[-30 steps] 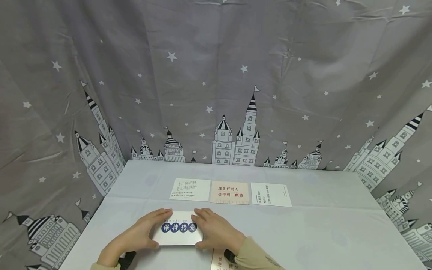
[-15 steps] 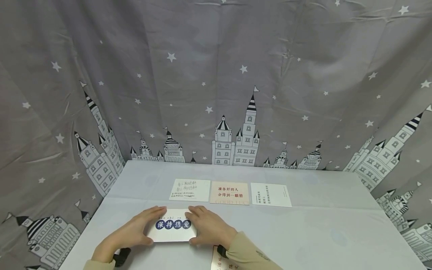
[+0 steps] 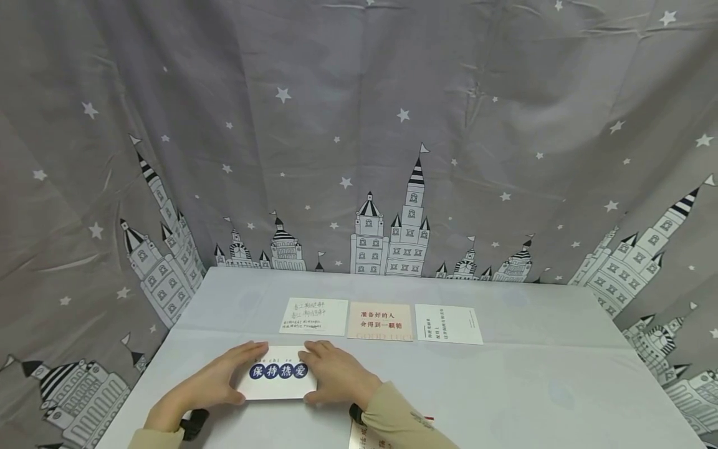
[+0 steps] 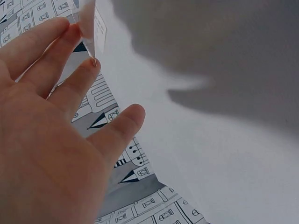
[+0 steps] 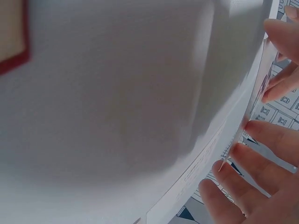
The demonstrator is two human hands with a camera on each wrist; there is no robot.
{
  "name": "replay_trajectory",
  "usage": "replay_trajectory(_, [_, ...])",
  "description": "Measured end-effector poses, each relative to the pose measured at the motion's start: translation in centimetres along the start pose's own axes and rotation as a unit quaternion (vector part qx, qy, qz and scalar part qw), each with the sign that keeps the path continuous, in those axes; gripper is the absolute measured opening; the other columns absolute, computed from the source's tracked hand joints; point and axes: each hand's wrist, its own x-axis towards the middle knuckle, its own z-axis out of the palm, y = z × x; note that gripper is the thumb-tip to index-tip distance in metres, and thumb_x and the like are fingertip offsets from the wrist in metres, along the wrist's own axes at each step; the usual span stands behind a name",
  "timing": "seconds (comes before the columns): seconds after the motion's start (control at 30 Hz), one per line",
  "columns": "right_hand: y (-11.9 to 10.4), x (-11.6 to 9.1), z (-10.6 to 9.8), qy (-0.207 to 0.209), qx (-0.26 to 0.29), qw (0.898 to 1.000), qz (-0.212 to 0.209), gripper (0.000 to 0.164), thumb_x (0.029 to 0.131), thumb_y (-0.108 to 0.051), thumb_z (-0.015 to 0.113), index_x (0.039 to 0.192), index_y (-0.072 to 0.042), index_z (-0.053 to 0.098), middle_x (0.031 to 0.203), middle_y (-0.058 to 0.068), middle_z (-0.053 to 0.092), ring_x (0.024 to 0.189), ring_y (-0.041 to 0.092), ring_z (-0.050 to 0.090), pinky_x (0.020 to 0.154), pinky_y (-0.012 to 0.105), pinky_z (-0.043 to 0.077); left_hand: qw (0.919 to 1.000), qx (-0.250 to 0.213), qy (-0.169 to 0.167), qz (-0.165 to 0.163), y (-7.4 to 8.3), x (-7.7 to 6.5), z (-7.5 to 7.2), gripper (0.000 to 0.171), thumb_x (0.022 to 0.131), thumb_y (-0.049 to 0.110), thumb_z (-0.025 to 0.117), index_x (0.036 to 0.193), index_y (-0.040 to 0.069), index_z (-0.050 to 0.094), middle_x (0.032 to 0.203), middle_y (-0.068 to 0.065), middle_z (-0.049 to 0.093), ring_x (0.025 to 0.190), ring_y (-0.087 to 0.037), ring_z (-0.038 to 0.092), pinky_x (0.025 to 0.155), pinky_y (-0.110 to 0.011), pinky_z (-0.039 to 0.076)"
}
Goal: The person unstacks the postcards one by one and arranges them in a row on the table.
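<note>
Head view: left hand (image 3: 217, 377) and right hand (image 3: 335, 377) grip a white card (image 3: 275, 390) by its ends.
Three cards (image 3: 380, 322) line up beyond; a sleeve (image 3: 402, 419) partly hides another below.

white characters 保持热爱, each on its own dark blue disc, stand on the held white card (image 3: 277, 374); small spaced latin letters run above them, with chi and re legible and the ends covered. in the row behind, the pink card (image 3: 380, 321) says 准备好的人 会得到一颗糖 in red, with pale, outsized good luck along its lower edge. the handwritten card (image 3: 314, 317) carries lines too small to read surely. sideways on the right-hand card (image 3: 449, 324), 配得上 can be picked out. characters on the cream card (image 3: 361, 438) in front are partly covered. print in both wrist views is illegible.
</note>
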Motion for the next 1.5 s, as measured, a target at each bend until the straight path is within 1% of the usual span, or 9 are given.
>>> replay_trajectory(0.2, [-0.2, 0.6, 0.1, 0.001, 0.005, 1.0, 0.001, 0.076, 0.076, -0.046, 0.075, 0.139, -0.009, 0.05, 0.144, 0.007, 0.043, 0.132, 0.018, 0.039, 0.105, 0.024, 0.035, 0.999, -0.01, -0.006, -0.043, -0.5, 0.2, -0.1, 0.094, 0.05, 0.004, 0.082, 0.138, 0.002, 0.049, 0.145, -0.025, 0.037, 0.133, -0.052, 0.023, 0.103, -0.069, 0.015])
replay_trajectory(0.3, [-0.3, 0.9, 0.2, 0.001, 0.006, 1.0, 0.003, 0.076, 0.076, -0.046, 0.076, 0.138, -0.01, 0.051, 0.144, 0.007, 0.044, 0.132, 0.017, 0.039, 0.105, 0.024, 0.035, 0.9985, -0.014, -0.009, -0.052, -0.6, 0.2, -0.1, 0.095, 0.05, 0.004, 0.082, 0.139, 0.003, 0.049, 0.145, -0.025, 0.037, 0.133, -0.052, 0.023, 0.103, -0.069, 0.016])
replay_trajectory(0.4, [-0.6, 1.1, 0.3, -0.001, 0.011, 1.0, 0.008, 0.075, 0.076, -0.046, 0.076, 0.137, -0.01, 0.052, 0.143, 0.006, 0.045, 0.132, 0.017, 0.039, 0.104, 0.024, 0.036, 0.9985, -0.015, -0.011, -0.051, -0.8, 0.2, -0.2, 0.095, 0.05, 0.004, 0.082, 0.139, 0.003, 0.048, 0.145, -0.026, 0.037, 0.133, -0.053, 0.024, 0.102, -0.07, 0.016])
replay_trajectory(0.6, [-1.1, 1.5, 0.1, -0.007, 0.018, 1.0, 0.016, 0.074, 0.076, -0.046, 0.076, 0.137, -0.011, 0.053, 0.142, 0.006, 0.046, 0.132, 0.017, 0.04, 0.104, 0.024, 0.037, 0.9989, -0.024, -0.017, -0.036, -1.6, 0.0, -0.5, 0.095, 0.051, 0.002, 0.08, 0.14, 0.002, 0.047, 0.145, -0.029, 0.035, 0.132, -0.054, 0.023, 0.102, -0.071, 0.015])
replay_trajectory(0.8, [-1.3, 1.8, 0.2, -0.013, 0.022, 0.999, 0.019, 0.074, 0.076, -0.046, 0.076, 0.137, -0.011, 0.053, 0.143, 0.006, 0.046, 0.132, 0.016, 0.04, 0.104, 0.024, 0.036, 0.9979, -0.037, -0.026, -0.046, -2.1, 0.1, -0.6, 0.095, 0.052, 0.002, 0.08, 0.141, 0.003, 0.046, 0.146, -0.028, 0.034, 0.133, -0.054, 0.021, 0.102, -0.071, 0.014])
replay_trajectory(1.0, [-1.4, 2.0, 0.7, -0.014, 0.016, 1.0, 0.021, 0.075, 0.075, -0.047, 0.077, 0.136, -0.01, 0.053, 0.142, 0.006, 0.047, 0.131, 0.016, 0.041, 0.103, 0.024, 0.037, 0.9969, -0.038, -0.027, -0.063, -2.2, 0.2, -0.6, 0.095, 0.051, 0.002, 0.079, 0.14, 0.003, 0.046, 0.145, -0.028, 0.034, 0.133, -0.054, 0.021, 0.102, -0.071, 0.013])
replay_trajectory(1.13, [-1.4, 2.2, 0.9, -0.012, 0.016, 1.0, 0.022, 0.075, 0.075, -0.048, 0.077, 0.136, -0.011, 0.054, 0.142, 0.006, 0.047, 0.131, 0.016, 0.041, 0.103, 0.023, 0.037, 0.997, -0.038, -0.026, -0.062, -2.2, 0.2, -0.6, 0.093, 0.051, 0.0, 0.078, 0.139, 0.002, 0.047, 0.144, -0.028, 0.036, 0.133, -0.054, 0.021, 0.103, -0.07, 0.013])
replay_trajectory(1.3, [-1.3, 2.2, 1.2, -0.023, 0.022, 0.999, 0.028, 0.075, 0.076, -0.047, 0.077, 0.137, -0.011, 0.053, 0.143, 0.005, 0.045, 0.132, 0.017, 0.039, 0.105, 0.025, 0.035, 0.9971, -0.043, -0.028, -0.055, -2.1, 0.0, -0.4, 0.09, 0.054, -0.001, 0.077, 0.139, 0.0, 0.047, 0.144, -0.028, 0.037, 0.133, -0.054, 0.021, 0.103, -0.07, 0.012])
replay_trajectory(1.5, [-1.4, 2.0, 1.4, -0.029, 0.027, 0.999, 0.029, 0.073, 0.078, -0.046, 0.075, 0.138, -0.013, 0.051, 0.146, 0.005, 0.042, 0.134, 0.019, 0.037, 0.106, 0.026, 0.034, 0.9965, -0.045, -0.025, -0.065, -2.1, 0.0, -0.1, 0.092, 0.053, 0.003, 0.08, 0.139, 0.001, 0.047, 0.145, -0.027, 0.036, 0.133, -0.054, 0.02, 0.102, -0.071, 0.012])
